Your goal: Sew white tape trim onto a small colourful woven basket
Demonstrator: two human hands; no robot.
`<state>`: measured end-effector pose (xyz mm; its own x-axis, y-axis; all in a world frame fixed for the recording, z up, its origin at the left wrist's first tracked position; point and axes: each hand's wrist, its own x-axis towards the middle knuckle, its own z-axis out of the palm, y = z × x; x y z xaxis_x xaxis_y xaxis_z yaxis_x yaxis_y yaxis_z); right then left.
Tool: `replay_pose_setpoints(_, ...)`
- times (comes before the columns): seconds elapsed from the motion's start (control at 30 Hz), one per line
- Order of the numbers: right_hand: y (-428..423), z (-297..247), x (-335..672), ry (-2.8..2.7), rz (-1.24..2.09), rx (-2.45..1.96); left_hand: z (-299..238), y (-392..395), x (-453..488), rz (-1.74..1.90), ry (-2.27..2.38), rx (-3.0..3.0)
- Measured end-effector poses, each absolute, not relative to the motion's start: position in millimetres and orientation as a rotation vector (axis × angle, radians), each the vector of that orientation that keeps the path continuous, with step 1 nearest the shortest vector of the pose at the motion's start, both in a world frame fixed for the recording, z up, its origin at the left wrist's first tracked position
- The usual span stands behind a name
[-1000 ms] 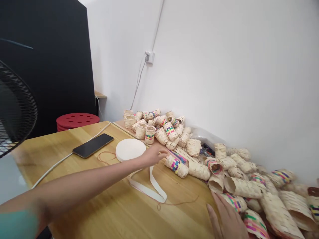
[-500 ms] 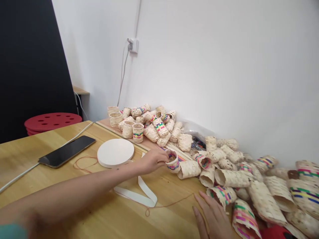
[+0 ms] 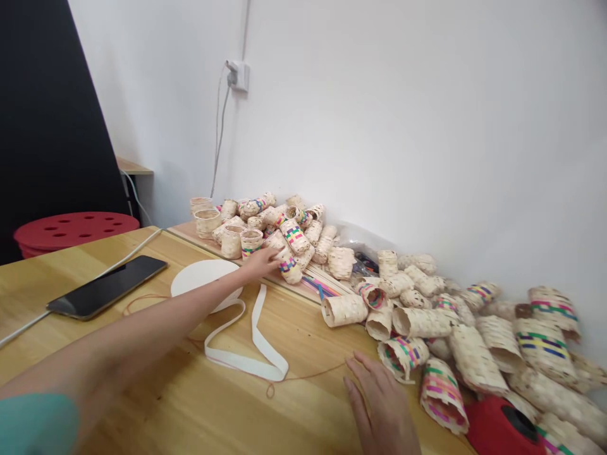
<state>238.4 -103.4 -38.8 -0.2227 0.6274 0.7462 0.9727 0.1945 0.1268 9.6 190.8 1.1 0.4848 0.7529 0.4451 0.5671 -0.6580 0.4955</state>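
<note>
My left hand (image 3: 260,264) reaches far across the table, its fingers closed on the upper end of a small woven basket (image 3: 289,268) with purple and pink bands. That basket leans at the front of the back pile of small baskets. My right hand (image 3: 382,407) lies on the table at the lower right with its fingers stretched out and nothing in them. A thin orange-brown thread (image 3: 310,375) runs to its fingertips. Between the hands, a white ribbon (image 3: 246,364) lies loosely folded, coming off a flat white roll (image 3: 202,273) partly covered by my left forearm.
Many woven baskets (image 3: 424,321) heap along the wall to the right, with a red object (image 3: 502,424) at the front. Coloured strips (image 3: 327,284) lie between the piles. A black phone (image 3: 109,287), a white cable (image 3: 130,254) and a red stool (image 3: 76,229) are at left.
My left hand has carried the purple-and-pink basket away and leftward from beside the plain baskets to the back pile. The right hand stays on the table. The view has shifted slightly.
</note>
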Motion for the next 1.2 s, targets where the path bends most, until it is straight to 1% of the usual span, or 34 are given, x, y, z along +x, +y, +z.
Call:
replay_pose_setpoints(0.1, -105, -34, 231, -1.900, -0.818, -1.512, 4, 179, 2, 1.118, 1.252, 2.386)
replay_pose_setpoints(0.2, -106, -34, 226, -1.915, -0.776, -1.536, 11, 145, 19, 1.199, 1.175, 2.410)
replay_pose_setpoints(0.3, -107, -37, 224, -1.911, -0.709, -1.572, 5, 106, 63, 1.051, 0.900, 2.511)
replay_pose_setpoints(0.37, -108, -40, 225, -1.896, -0.662, -1.601, -7, 87, 97, 0.884, 0.789, 2.502)
replay_pose_setpoints(0.47, -109, -44, 228, -1.862, -0.593, -1.647, -28, 77, 135, 0.801, 0.815, 2.445)
replay_pose_setpoints(0.57, -110, -45, 232, -1.828, -0.535, -1.704, -35, 80, 145, 0.823, 0.859, 2.397)
replay_pose_setpoints(0.73, -110, -42, 233, -1.792, -0.478, -1.762, -8, 80, 108, 0.899, 0.775, 2.468)
replay_pose_setpoints(0.93, -109, -45, 228, -1.819, -0.383, -1.780, 29, 56, 48, 0.973, 0.620, 2.695)
replay_pose_setpoints(1.1, -109, -43, 235, -1.780, -0.373, -1.803, 33, 36, 16, 1.009, 0.553, 2.698)
replay_pose_setpoints(1.2, -107, -31, 245, -1.749, -0.407, -1.809, 31, 29, 2, 1.004, 0.547, 2.686)
